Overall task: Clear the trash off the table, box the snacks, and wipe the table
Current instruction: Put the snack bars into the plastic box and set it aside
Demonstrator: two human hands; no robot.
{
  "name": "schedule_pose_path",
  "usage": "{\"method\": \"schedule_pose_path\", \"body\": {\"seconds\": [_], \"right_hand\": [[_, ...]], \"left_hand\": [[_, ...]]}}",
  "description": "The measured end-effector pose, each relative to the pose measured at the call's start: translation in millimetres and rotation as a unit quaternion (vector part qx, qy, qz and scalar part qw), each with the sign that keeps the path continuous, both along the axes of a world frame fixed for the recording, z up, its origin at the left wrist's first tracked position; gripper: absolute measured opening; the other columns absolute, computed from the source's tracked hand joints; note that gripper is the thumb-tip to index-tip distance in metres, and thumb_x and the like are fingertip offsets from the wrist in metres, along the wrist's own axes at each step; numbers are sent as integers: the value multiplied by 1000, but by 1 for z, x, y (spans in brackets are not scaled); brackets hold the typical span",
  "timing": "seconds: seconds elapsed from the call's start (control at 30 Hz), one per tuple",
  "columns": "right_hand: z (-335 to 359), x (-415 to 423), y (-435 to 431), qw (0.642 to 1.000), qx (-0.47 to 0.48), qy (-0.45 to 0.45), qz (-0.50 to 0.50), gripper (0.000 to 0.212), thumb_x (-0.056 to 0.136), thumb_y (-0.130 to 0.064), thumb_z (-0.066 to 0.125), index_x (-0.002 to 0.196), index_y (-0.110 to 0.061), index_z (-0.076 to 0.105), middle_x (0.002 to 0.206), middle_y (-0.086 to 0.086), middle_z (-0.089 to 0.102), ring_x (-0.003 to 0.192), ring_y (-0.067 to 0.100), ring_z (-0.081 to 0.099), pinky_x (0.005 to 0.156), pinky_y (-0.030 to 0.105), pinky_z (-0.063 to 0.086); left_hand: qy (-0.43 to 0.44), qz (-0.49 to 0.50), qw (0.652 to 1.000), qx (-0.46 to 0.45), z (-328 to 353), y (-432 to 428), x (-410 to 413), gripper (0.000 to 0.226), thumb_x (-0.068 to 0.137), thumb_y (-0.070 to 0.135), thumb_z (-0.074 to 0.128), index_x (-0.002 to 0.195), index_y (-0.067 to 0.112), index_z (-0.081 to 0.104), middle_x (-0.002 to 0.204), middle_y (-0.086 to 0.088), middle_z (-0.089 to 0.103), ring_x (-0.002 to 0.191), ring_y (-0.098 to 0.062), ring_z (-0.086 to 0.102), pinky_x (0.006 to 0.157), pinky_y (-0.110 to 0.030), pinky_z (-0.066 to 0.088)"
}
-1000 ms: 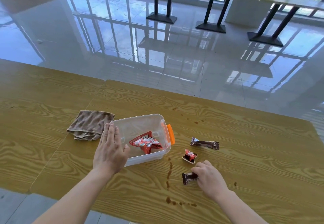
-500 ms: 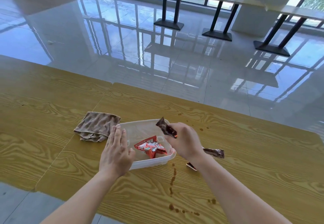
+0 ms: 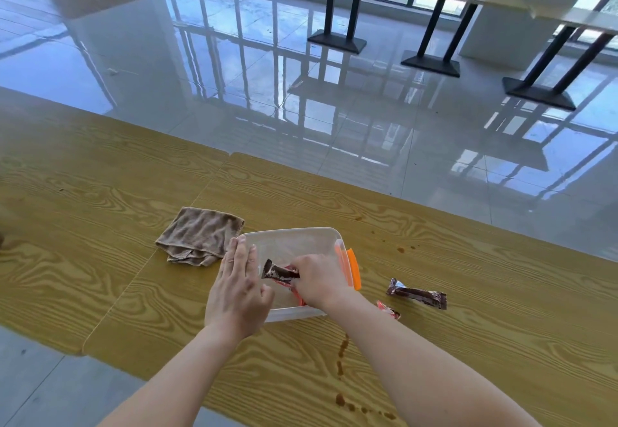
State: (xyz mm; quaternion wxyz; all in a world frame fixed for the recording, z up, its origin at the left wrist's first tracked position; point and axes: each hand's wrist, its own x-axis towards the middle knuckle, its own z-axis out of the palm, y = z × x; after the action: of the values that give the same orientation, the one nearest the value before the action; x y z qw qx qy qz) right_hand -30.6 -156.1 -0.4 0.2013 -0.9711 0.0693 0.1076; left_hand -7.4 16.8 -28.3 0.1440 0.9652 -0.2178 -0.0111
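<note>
Head camera view, looking down at my two bare hands over a wood-grain table (image 3: 468, 293). Half a second before, my right hand (image 3: 319, 281) had been holding a dark snack bar (image 3: 279, 273) up above the clear box (image 3: 294, 242); now that hand had dropped inside the box, fingers still clamped on the bar, its free end pointing toward my left hand (image 3: 238, 296). I judged this snack nearly boxed, with only the release left. A red wrapper already in the box was mostly hidden beneath my right hand.

My left hand lay flat and spread, fingers apart and gripping nothing, pressed against the box's near-left wall to steady it. My right forearm reached in from the lower right, wrist bent down over the rim.

Right of my right hand, outside the box, another dark bar (image 3: 417, 294) and a small red packet (image 3: 389, 309) waited. Beyond my left hand lay a brown cloth (image 3: 200, 236). Brown spills (image 3: 341, 359) dotted the table near my right forearm, unwiped.
</note>
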Motion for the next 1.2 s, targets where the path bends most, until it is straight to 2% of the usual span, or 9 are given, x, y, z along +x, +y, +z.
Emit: {"method": "schedule_pose_path", "body": {"seconds": [0.13, 0.23, 0.37, 0.5, 0.7, 0.83, 0.93, 1.1, 1.2], "right_hand": [[12, -22, -15, 992, 63, -95, -50, 19, 83, -6, 56, 87, -16, 72, 86, 0, 68, 80, 21, 60, 69, 33, 46], [25, -44, -38, 978, 78, -167, -98, 17, 87, -13, 64, 100, -17, 74, 90, -2, 71, 80, 17, 62, 69, 32, 48], [33, -73, -80, 958, 76, -204, -188, 20, 85, -15, 69, 104, -18, 74, 85, -8, 69, 77, 11, 62, 71, 28, 51], [15, -91, -111, 968, 40, -116, -218, 25, 87, -14, 68, 111, -15, 72, 89, -6, 70, 83, 13, 63, 74, 27, 48], [-35, -110, -120, 986, -56, 51, -147, 26, 88, -24, 62, 111, -15, 67, 109, 6, 63, 108, 26, 59, 86, 35, 48], [-53, -116, -120, 984, -82, 79, -133, 32, 86, -26, 68, 117, -20, 63, 115, 3, 58, 109, 24, 52, 88, 33, 46], [-63, -122, -119, 984, -87, 76, -137, 29, 88, -22, 67, 116, -22, 60, 109, 1, 56, 106, 22, 49, 84, 34, 48], [-73, -130, -123, 985, -93, 28, -146, 18, 86, -4, 56, 96, -14, 66, 87, 1, 65, 83, 22, 57, 68, 34, 50], [-83, -140, -127, 987, -103, 12, -121, 12, 86, -4, 61, 90, -13, 68, 87, -3, 59, 82, 18, 56, 71, 29, 52]], "left_hand": [[-2, -3, 1000, 1, 0, 0, 0, 80, 81, 35, 25, 152, -2, 22, 164, -20, 6, 152, -25, -5, 124, -42, 10], [-5, -1, 1000, -1, -1, 0, 0, 81, 80, 35, 25, 152, -1, 23, 164, -19, 8, 153, -25, -3, 124, -41, 9], [-9, -1, 1000, -3, 0, -1, 0, 80, 79, 34, 27, 151, -1, 26, 164, -20, 10, 153, -27, -1, 123, -40, 9], [-8, 0, 1000, -1, 0, -1, 0, 78, 80, 32, 28, 151, -1, 25, 164, -19, 9, 153, -25, -4, 123, -41, 10], [-3, 1, 1000, 0, -1, -1, 1, 80, 80, 35, 24, 152, 0, 25, 164, -18, 7, 153, -24, -4, 123, -41, 12], [-3, 2, 1000, 3, 0, -1, 0, 79, 81, 32, 28, 152, 0, 23, 165, -17, 5, 152, -23, -6, 123, -39, 8], [-2, 2, 1000, 5, 1, -1, 0, 78, 82, 32, 29, 153, 1, 22, 165, -17, 4, 152, -23, -8, 123, -37, 5], [0, 2, 1000, 4, 4, -1, -1, 78, 82, 33, 27, 154, 3, 19, 165, -15, 0, 152, -21, -12, 122, -34, 0], [-3, 2, 1000, 7, 3, -1, -2, 78, 83, 31, 30, 154, 3, 18, 165, -15, -2, 151, -21, -14, 122, -33, -1]]}}
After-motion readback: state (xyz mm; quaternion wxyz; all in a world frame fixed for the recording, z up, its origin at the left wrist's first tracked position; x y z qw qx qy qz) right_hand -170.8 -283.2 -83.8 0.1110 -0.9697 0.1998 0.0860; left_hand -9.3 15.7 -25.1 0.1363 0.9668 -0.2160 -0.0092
